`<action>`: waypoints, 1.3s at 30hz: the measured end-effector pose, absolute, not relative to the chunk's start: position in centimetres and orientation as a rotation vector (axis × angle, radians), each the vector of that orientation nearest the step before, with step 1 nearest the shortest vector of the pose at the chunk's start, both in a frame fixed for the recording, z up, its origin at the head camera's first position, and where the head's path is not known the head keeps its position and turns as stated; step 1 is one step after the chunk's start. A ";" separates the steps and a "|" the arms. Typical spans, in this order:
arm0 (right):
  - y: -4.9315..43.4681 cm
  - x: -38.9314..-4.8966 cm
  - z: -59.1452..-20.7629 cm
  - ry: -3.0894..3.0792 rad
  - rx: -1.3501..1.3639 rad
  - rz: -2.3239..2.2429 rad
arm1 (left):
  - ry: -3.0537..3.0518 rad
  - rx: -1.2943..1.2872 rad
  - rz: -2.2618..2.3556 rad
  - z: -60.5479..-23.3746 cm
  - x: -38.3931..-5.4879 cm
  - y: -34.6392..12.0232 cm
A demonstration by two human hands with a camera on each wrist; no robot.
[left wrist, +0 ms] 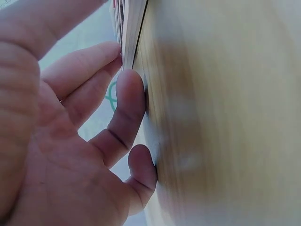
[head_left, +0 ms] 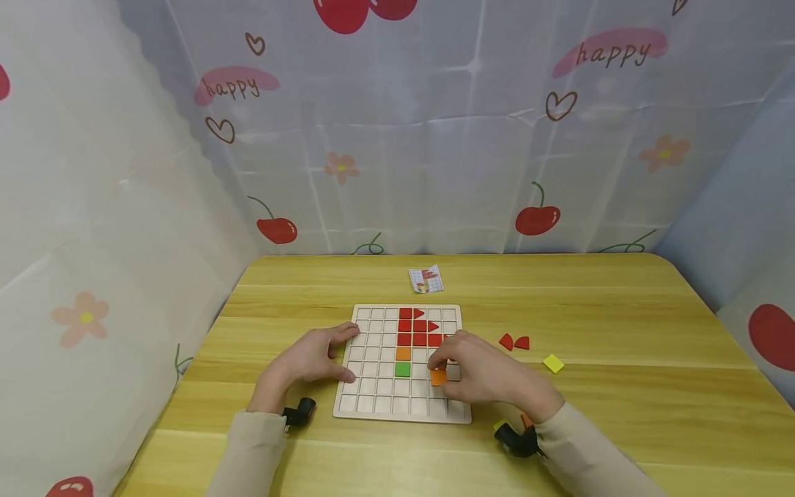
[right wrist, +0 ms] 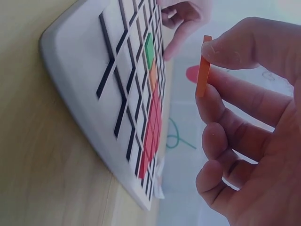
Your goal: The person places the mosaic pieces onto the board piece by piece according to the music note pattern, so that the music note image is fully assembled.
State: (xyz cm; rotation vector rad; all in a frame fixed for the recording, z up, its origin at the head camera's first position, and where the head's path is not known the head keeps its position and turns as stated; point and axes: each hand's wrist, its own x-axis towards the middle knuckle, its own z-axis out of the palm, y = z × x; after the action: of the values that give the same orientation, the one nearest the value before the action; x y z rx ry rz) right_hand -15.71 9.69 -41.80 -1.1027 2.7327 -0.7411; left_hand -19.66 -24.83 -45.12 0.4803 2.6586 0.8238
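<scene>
A pale grid board [head_left: 404, 417] lies on the wooden table. My right hand [head_left: 493, 373] pinches a square orange tile [right wrist: 202, 75] between thumb and fingers, over the right part of the board. The right wrist view shows that tile edge-on, apart from the grid. At the board's left edge rests my left hand [head_left: 307, 355], its fingers loosely bent and gripping nothing. Red tiles [head_left: 419, 326], square and pointed, fill cells in the upper rows. Below them sit an orange tile [head_left: 403, 353] and a green tile [head_left: 402, 370]. My right hand hides some cells.
Behind the board lies a small picture card [head_left: 426, 279]. Two red quarter-round pieces [head_left: 522, 342] and a yellow tile [head_left: 553, 364] lie to the right. Another orange piece [head_left: 526, 420] is partly hidden by my right wrist camera [head_left: 518, 440]. A printed curtain [head_left: 397, 193] hangs behind the table.
</scene>
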 end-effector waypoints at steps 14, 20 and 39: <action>6.8 -16.2 -42.5 2.726 -1.152 -0.751 | 2.678 0.490 0.806 -45.3 -19.7 -24.6; 5.8 -16.6 -42.9 2.731 -1.114 -0.746 | 2.668 0.488 0.786 -45.2 -19.7 -24.3; 3.9 -17.5 -44.6 2.734 -0.925 -0.770 | 2.684 0.455 0.659 -45.3 -19.8 -23.9</action>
State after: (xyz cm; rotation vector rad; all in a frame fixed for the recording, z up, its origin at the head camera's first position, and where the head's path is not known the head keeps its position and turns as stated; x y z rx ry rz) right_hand -17.52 3.88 -44.61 -0.9250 2.7340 -0.7697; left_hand -19.83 -23.86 -45.25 0.4546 2.6837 0.6587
